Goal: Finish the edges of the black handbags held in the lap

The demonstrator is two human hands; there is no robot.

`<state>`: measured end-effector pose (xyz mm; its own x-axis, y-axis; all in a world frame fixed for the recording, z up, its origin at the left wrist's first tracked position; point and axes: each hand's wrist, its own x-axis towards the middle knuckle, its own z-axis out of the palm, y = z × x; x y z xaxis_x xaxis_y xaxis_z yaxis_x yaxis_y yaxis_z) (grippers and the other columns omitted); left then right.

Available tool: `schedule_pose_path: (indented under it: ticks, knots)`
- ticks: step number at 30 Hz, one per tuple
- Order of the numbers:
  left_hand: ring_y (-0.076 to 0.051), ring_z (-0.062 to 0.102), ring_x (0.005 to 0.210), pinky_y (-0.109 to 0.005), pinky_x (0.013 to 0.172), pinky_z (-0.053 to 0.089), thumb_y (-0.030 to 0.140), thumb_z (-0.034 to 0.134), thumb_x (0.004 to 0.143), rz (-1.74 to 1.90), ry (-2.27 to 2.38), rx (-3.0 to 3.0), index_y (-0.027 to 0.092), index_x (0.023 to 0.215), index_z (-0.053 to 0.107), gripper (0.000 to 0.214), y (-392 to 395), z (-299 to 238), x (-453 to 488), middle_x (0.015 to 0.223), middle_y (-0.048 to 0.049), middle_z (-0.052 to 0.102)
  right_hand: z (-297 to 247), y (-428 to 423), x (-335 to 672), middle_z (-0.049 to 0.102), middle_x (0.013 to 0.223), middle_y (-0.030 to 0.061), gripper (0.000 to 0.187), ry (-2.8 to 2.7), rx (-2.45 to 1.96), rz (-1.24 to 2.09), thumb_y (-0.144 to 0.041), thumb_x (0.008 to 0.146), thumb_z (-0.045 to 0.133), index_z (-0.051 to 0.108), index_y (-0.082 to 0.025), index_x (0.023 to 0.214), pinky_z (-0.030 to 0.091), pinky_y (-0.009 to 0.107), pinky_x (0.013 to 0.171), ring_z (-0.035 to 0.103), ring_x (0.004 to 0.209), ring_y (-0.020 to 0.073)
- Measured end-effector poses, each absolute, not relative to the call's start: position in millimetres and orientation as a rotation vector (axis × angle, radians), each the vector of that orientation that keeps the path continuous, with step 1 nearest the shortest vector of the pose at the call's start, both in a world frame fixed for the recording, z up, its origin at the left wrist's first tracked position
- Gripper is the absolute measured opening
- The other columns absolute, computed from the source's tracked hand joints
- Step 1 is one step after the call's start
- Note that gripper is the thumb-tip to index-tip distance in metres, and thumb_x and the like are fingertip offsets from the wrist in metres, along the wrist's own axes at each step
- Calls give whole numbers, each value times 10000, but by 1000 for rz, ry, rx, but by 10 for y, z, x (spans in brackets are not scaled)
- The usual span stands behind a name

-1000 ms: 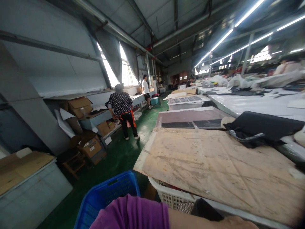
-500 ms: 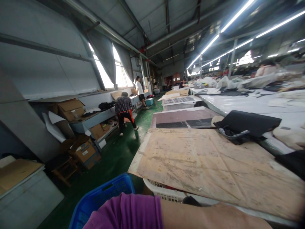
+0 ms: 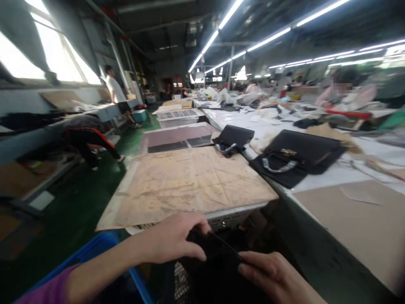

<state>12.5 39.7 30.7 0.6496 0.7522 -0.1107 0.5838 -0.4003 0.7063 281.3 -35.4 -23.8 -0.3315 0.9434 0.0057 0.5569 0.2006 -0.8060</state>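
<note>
— Workshop hall, green floor [image 3: 139, 141], strip lights [image 3: 268, 40]. Largest furnishing?
— Long white table [image 3: 226, 119], strewn with loose pieces, right of the aisle. Beside it, one stained tan sheet [image 3: 186, 181], lying flat; lower left, one blue plastic crate [image 3: 142, 287].
— Bags?
— Nearer black handbag [image 3: 306, 145], with clasp and handle, on the table edge. Farther black handbag [image 3: 237, 136], by the sheet's far corner. Both out of hand; whether finished, cannot tell.
— Piece in work?
— One black piece [image 3: 218, 274], lower centre, between the hands, just before the sheet. Not yet set down; I judge its handling under way, what remains unclear.
— Hands?
— Right hand [image 3: 274, 270]: thumb and fingers pinched on the piece's edge. Left hand [image 3: 172, 236]: thumb and forefinger apart against the black; whether gripping, cannot tell.
</note>
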Motion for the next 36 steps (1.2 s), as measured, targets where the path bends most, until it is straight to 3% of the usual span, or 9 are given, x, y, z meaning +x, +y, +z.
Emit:
schedule_pose_path:
  ticks: [4,8,13,16,19,23,31,36]
  knots:
    - [-164,586,865,-278,764,390,271,702,811,225,1125,2170,235,917,620,139,375,236,135,933,52,679,-109,-333,2830,552,663,-18,359,-1934,-1356,1300,-432,995,470,714,-204,864,362,226,540,465,587,128]
    - [-158,601,918,-268,813,397,264,672,855,228,1076,2176,227,860,616,68,395,204,254,963,50,691,-108,-330,2823,434,673,-38,337,-1914,-1301,1388,-386,1014,451,657,-173,853,304,230,556,382,604,105]
    - [-141,602,973,-254,866,393,290,672,893,225,925,2299,231,834,614,102,461,149,314,1030,56,680,-136,-365,2847,460,679,-40,323,-1954,-1354,1277,-374,1024,434,671,-195,898,312,234,561,417,608,113]
    - [-140,598,1024,-256,900,392,264,636,917,232,897,2315,207,781,586,156,458,149,357,1096,45,675,-148,-391,2852,548,734,-50,211,-1991,-1383,1132,-312,1012,465,658,-243,1060,345,226,603,490,637,115]
    - [-137,594,1021,-259,895,399,217,609,913,252,913,2276,190,738,549,188,439,155,417,1103,38,668,-144,-396,2863,569,779,-65,225,-2011,-1355,1116,-260,1012,462,621,-286,1169,358,213,638,508,661,106]
    - [-140,601,965,-262,845,413,173,591,874,332,984,2203,187,709,519,181,427,103,485,999,32,680,-149,-361,2899,459,715,-58,246,-2000,-1314,1207,-331,1032,436,650,-216,991,326,218,601,417,623,98]
    - [-156,599,804,-294,734,406,234,567,863,366,1182,2230,190,687,552,182,398,3,546,821,22,667,-204,-316,2939,358,684,-47,327,-1893,-1280,1391,-403,1020,465,643,-170,875,264,233,553,335,613,92]
    - [-151,600,777,-286,713,403,253,571,862,361,1229,2219,192,691,577,181,359,10,556,789,28,664,-198,-313,2940,294,641,-47,365,-1871,-1314,1422,-362,1013,459,471,-169,703,221,245,512,275,571,84]
